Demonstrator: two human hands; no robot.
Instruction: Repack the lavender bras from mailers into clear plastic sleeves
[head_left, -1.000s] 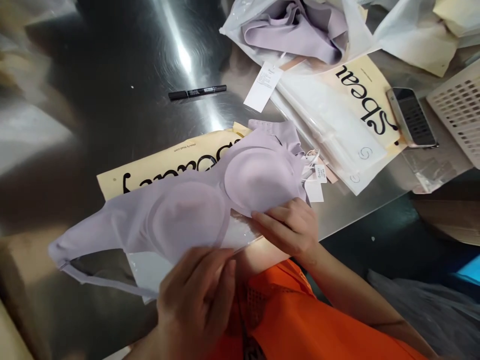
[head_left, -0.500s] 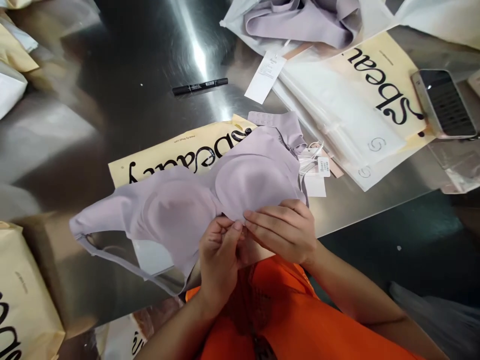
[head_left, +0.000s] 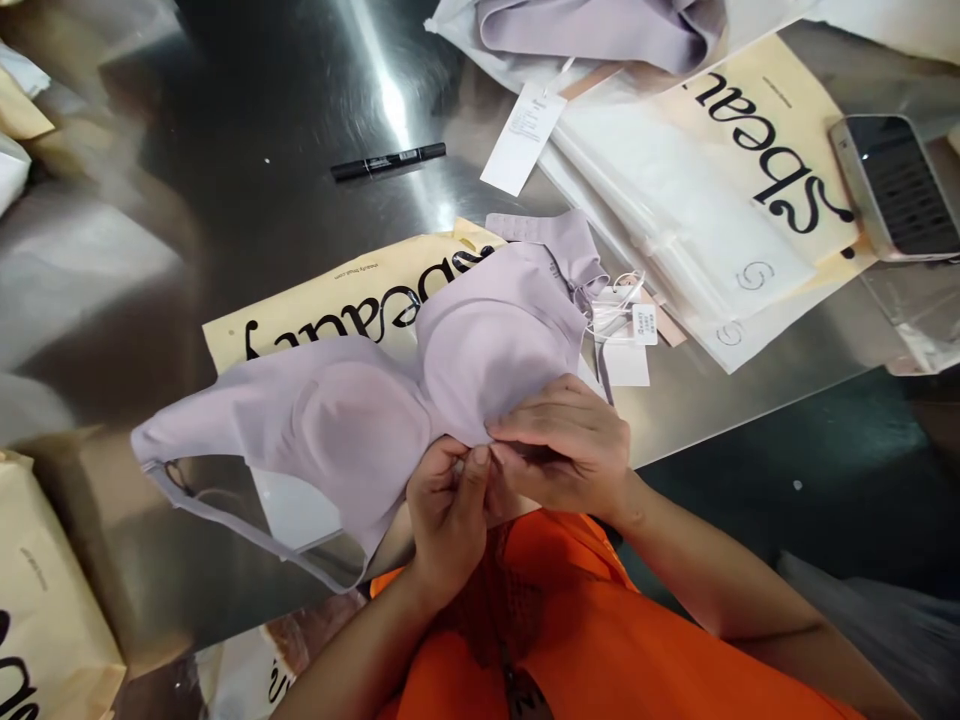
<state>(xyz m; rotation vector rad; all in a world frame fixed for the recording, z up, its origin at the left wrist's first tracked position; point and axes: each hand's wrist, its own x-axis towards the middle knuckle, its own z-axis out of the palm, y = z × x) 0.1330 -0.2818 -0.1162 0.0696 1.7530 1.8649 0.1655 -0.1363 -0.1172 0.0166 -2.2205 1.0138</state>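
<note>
A lilac bra (head_left: pixel 360 415) lies spread over a cream printed bag (head_left: pixel 315 305) on the metal table. My left hand (head_left: pixel 454 515) pinches the bra's edge near the middle, thumb against curled fingers. Right beside it, my right hand (head_left: pixel 566 445) grips the same edge below one cup, its fingers laid over the fabric and the thumb tucked under. The fingertips of both hands almost meet; exactly what lies between them is hidden. White tags (head_left: pixel 626 345) hang on cords at the bra's right side. One strap (head_left: pixel 247 525) loops down at the left.
A black marker (head_left: pixel 388 161) lies beyond the bra. At the upper right are another lilac garment (head_left: pixel 592 35) in a clear bag, a white tag (head_left: pixel 523 138), flat plastic bags (head_left: pixel 675 220) and a phone (head_left: pixel 896 187). A cream package (head_left: pixel 52 590) stands at the left.
The bra and table items appear shifted slightly left and mostly up in view. My right hand's fingers have arched and lifted a little, while both hands stay at the bra's edge.
</note>
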